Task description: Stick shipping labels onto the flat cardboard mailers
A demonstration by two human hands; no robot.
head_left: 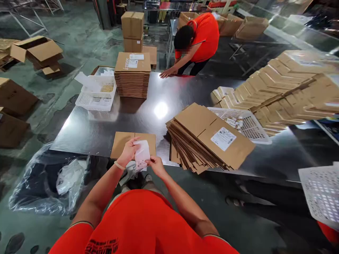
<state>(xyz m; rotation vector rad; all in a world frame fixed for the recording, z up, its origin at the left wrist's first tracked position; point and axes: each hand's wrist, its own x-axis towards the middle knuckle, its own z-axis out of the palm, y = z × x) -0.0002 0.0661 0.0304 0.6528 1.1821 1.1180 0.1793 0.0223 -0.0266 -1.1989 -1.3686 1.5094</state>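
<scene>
A white printed label (142, 152) is held up between my two hands, over the near edge of the metal table. My left hand (128, 152) grips its left side, and a light band circles that wrist. At its lower right corner, my right hand (156, 165) pinches it between thumb and fingers. Just behind the label lies a flat cardboard piece (120, 143), partly covered by my left hand and the label. To the right, a fanned stack of flattened cartons (196, 123) carries a white shipping label (223, 138) on top. Whitish strips of paper (129, 173) hang below my hands.
Across the metal table (137, 118) stand a neat carton stack (134, 79) and white baskets (97, 102). Another basket (254, 127) sits beside rows of folded cartons (286, 84). A plastic-lined bin (34, 187) is at lower left. A co-worker (203, 37) leans over the far edge.
</scene>
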